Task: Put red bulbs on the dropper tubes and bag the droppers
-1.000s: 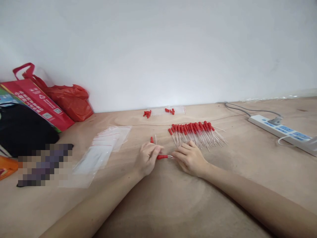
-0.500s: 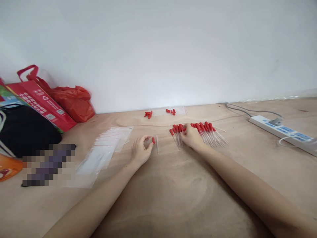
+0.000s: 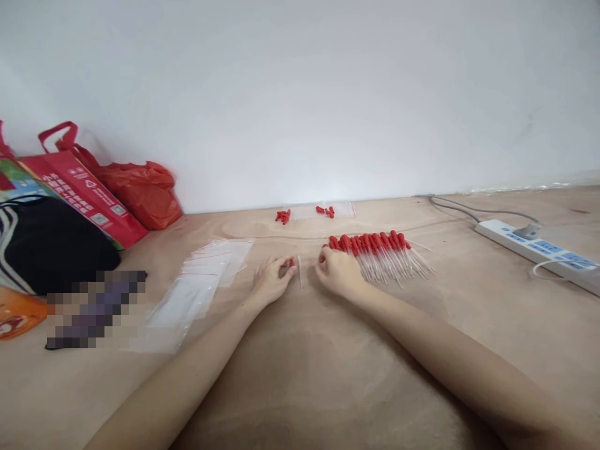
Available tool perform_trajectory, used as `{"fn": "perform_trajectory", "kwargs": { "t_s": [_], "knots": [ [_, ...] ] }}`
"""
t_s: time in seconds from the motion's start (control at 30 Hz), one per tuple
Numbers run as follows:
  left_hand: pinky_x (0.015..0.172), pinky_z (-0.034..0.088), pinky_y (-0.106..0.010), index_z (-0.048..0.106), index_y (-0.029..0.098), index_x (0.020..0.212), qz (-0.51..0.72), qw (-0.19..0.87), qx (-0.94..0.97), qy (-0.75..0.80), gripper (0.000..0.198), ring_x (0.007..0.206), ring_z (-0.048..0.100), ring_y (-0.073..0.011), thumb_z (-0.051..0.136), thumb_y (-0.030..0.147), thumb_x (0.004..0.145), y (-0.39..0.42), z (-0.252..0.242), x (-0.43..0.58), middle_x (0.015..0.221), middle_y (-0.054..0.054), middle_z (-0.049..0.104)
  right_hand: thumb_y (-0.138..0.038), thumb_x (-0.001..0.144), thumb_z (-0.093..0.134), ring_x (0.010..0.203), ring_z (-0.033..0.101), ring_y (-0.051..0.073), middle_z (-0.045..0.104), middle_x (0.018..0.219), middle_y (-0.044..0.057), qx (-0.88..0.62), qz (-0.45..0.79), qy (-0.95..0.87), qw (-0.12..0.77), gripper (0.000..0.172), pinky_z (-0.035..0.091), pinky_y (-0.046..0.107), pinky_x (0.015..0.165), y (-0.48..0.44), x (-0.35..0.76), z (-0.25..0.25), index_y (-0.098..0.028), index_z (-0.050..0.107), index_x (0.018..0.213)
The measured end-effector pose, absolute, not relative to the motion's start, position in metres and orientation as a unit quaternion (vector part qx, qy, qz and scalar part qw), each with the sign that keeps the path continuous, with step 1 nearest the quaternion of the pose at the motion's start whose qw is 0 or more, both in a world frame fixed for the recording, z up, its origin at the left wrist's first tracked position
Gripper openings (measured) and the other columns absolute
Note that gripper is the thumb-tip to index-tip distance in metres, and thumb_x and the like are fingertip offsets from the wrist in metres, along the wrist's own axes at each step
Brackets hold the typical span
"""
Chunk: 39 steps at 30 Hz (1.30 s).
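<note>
On the wooden table my left hand (image 3: pixel 270 279) rests with curled fingers pinching a small red rubber cap (image 3: pixel 291 262). A thin clear glass tube (image 3: pixel 299 272) lies just to its right, between my hands. My right hand (image 3: pixel 335 271) lies beside that tube with its fingers curled, a red cap showing at its fingertips. To its right a row of several red-capped glass droppers (image 3: pixel 379 253) lies side by side.
Clear zip bags (image 3: pixel 197 281) lie left of my left hand. Loose red caps (image 3: pixel 282 216) and a bag (image 3: pixel 335 209) sit near the wall. A white power strip (image 3: pixel 539 252) with cable is at right. Red bags (image 3: pixel 135 190) and a black bag (image 3: pixel 51 247) are at left.
My right hand laid the assembled dropper in the row, then came back left next to the loose tube. My left hand moved forward and closed on a red cap.
</note>
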<state>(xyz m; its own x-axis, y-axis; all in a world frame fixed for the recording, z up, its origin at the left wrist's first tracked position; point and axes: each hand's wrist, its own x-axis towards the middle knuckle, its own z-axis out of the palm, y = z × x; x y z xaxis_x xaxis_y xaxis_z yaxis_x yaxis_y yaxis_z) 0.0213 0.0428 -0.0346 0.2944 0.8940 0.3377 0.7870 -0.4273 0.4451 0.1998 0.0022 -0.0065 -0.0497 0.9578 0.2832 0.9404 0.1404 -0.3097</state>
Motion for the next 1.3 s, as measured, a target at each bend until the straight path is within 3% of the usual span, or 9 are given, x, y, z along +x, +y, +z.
{"fn": "perform_trajectory", "kwargs": {
  "t_s": [0.23,0.4,0.57,0.67,0.77,0.97,1.3],
  "knots": [
    [0.072,0.044,-0.028,0.060,0.018,0.088,0.275,0.100,0.799,0.526,0.016,0.081,0.057,-0.0167,0.046,0.018,0.079,0.043,-0.032,0.021,0.085,-0.004,0.061,-0.025,0.079,0.047,0.078,0.061,0.023,0.062,0.092,0.013,-0.654,0.071,-0.734,0.166,0.026,0.042,0.030,0.058,0.001,0.153,-0.007,-0.016,0.047,0.103],
    [0.068,0.044,-0.028,0.056,0.017,0.081,0.287,0.097,0.787,0.538,0.010,0.077,0.057,-0.0179,0.056,0.024,0.074,0.040,-0.032,0.024,0.081,-0.004,0.061,-0.014,0.081,0.040,0.081,0.060,0.022,0.062,0.090,0.015,-0.695,0.069,-0.706,0.117,0.022,0.044,0.030,0.062,0.004,0.150,0.002,-0.011,0.048,0.101],
    [0.062,0.045,-0.027,0.050,0.015,0.097,0.310,0.100,0.772,0.546,0.022,0.068,0.057,-0.0157,0.053,0.020,0.076,0.041,-0.036,0.021,0.079,-0.003,0.060,-0.006,0.076,0.039,0.087,0.056,0.024,0.055,0.101,0.019,-0.681,0.051,-0.722,0.107,0.029,0.044,0.033,0.065,-0.003,0.169,0.002,-0.006,0.048,0.104],
    [0.068,0.046,-0.028,0.048,0.015,0.108,0.318,0.104,0.778,0.531,0.029,0.075,0.057,-0.0158,0.050,0.017,0.079,0.042,-0.037,0.021,0.086,-0.004,0.060,-0.005,0.075,0.040,0.092,0.051,0.024,0.053,0.100,0.017,-0.609,0.003,-0.782,0.138,0.031,0.041,0.034,0.075,-0.010,0.201,-0.007,-0.008,0.051,0.103],
    [0.075,0.045,-0.029,0.055,0.016,0.100,0.320,0.109,0.806,0.485,0.020,0.084,0.056,-0.0163,0.045,0.017,0.083,0.036,-0.036,0.026,0.091,-0.005,0.058,-0.006,0.079,0.036,0.085,0.050,0.020,0.051,0.095,0.014,-0.538,-0.005,-0.818,0.204,0.026,0.041,0.031,0.073,-0.019,0.237,-0.019,-0.009,0.053,0.099],
    [0.072,0.045,-0.026,0.056,0.016,0.093,0.325,0.129,0.873,0.339,0.016,0.080,0.055,-0.0145,0.042,0.020,0.086,0.003,-0.030,0.047,0.086,-0.005,0.058,-0.019,0.087,0.035,0.078,0.050,0.016,0.055,0.087,0.009,-0.446,-0.048,-0.837,0.312,0.021,0.038,0.031,0.072,-0.036,0.263,-0.035,-0.014,0.055,0.094],
    [0.071,0.042,-0.025,0.055,0.018,0.087,0.347,0.097,0.877,0.317,0.011,0.076,0.056,-0.0136,0.046,0.023,0.085,-0.009,-0.026,0.051,0.079,-0.001,0.062,-0.017,0.087,0.038,0.071,0.051,0.014,0.060,0.079,0.006,-0.402,-0.106,-0.845,0.336,0.020,0.032,0.031,0.074,-0.037,0.258,-0.039,-0.015,0.058,0.091]
  ]
}}
